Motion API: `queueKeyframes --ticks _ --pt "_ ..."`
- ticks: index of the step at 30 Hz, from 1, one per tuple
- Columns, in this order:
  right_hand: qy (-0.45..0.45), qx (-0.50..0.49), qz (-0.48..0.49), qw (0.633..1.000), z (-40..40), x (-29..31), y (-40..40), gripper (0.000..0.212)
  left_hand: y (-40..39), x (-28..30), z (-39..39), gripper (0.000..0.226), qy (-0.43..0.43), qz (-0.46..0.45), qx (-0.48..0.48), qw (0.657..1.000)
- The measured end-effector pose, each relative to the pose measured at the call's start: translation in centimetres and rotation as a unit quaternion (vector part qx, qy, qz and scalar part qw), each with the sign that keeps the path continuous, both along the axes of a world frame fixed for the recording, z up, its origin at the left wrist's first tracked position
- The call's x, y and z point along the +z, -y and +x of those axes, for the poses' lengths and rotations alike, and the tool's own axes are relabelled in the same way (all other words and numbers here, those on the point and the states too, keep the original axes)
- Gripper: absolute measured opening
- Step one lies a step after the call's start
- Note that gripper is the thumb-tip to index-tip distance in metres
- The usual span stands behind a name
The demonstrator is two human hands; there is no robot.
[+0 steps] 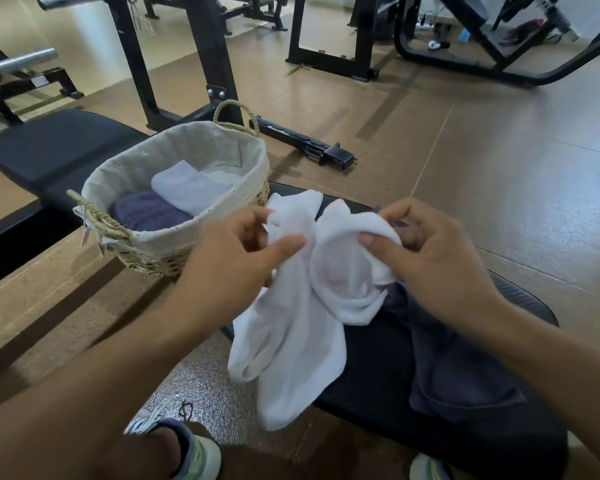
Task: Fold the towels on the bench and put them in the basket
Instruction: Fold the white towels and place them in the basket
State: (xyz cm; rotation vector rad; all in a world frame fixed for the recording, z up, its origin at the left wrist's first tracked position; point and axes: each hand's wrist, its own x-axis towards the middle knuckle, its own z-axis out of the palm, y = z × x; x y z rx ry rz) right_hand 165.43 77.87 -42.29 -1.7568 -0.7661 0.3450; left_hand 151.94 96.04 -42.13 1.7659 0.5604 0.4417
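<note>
With my left hand [246, 251] and right hand [426, 258] pinching the rumpled white towel [302, 327] mid-frame, I judged folding barely begun; next, find its corners.

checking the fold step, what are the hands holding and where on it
Both hold the white towel by its bunched upper edge: the left hand pinches the left part, the right hand the right part, above the bench.
</note>
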Motion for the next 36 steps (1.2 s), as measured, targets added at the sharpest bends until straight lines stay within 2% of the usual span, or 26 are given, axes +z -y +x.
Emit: queueKeyframes --ticks 2,5,9,12,15,17,21,25,27,29,31,32,34,36 --pt "-0.023 0.042 -0.041 0.998 -0.7 -0.5 0.2 0.026 0.5 -0.6 -0.1 0.031 -0.054 0.011 -0.076 0.996" --pt "0.042 0.081 -0.104 0.99 -1.2 -0.7 0.3 0.044 1.0 -1.5 -0.3 0.05 -0.142 0.055 -0.121 0.981" --pt "0.085 0.104 -0.13 0.982 -0.7 -0.7 0.7 0.026 0.3 -2.5 -0.3 0.042 -0.177 0.15 -0.144 0.962" --pt "0.075 0.141 -0.153 0.975 -0.6 0.0 1.0 0.033 0.7 -3.0 -0.5 0.041 -0.195 0.186 -0.171 0.948" --pt "0.09 0.145 -0.145 0.975 -0.5 0.4 1.2 0.044 1.2 -3.2 -0.3 0.024 -0.164 0.181 -0.127 0.961" --pt "0.1 0.127 -0.119 0.98 -0.5 0.4 1.3 0.039 1.2 -3.3 -0.1 0.013 -0.137 0.158 -0.097 0.973" --pt "0.118 0.088 -0.075 0.986 -0.6 0.4 1.2 0.02 1.1 -3.4 0.1 0.017 -0.082 0.125 -0.076 0.986" --pt "0.279 0.01 -0.044 0.959 -0.4 0.5 1.4 0.005 1.4 -2.3 0.3 0.016 0.058 0.065 0.015 0.996" --pt "0.375 -0.003 -0.03 0.926 -0.3 0.9 1.1 0.009 1.5 -1.7 0.2 0.01 0.09 0.043 0.038 0.994" --pt "0.414 0.028 -0.016 0.91 -0.8 1.4 0.9 0.014 1.9 -1.4 0.0 0.006 0.095 0.037 0.025 0.994" --pt "0.402 0.087 -0.02 0.911 -1.5 1.9 1.2 0.018 2.3 -1.4 -0.2 0.01 0.097 0.042 -0.001 0.994" --pt "0.366 0.11 -0.033 0.923 -2.0 2.1 1.4 0.02 2.5 -1.4 -0.3 0.013 0.098 0.045 -0.01 0.994" --pt "0.229 0.14 -0.062 0.961 -2.8 2.2 1.7 0.022 2.8 -1.2 -0.6 0.02 0.093 0.054 -0.027 0.994" --pt "0.112 0.147 -0.065 0.981 -3.2 2.1 1.7 0.025 3.2 -1.0 -0.9 0.021 0.091 0.057 -0.057 0.993"
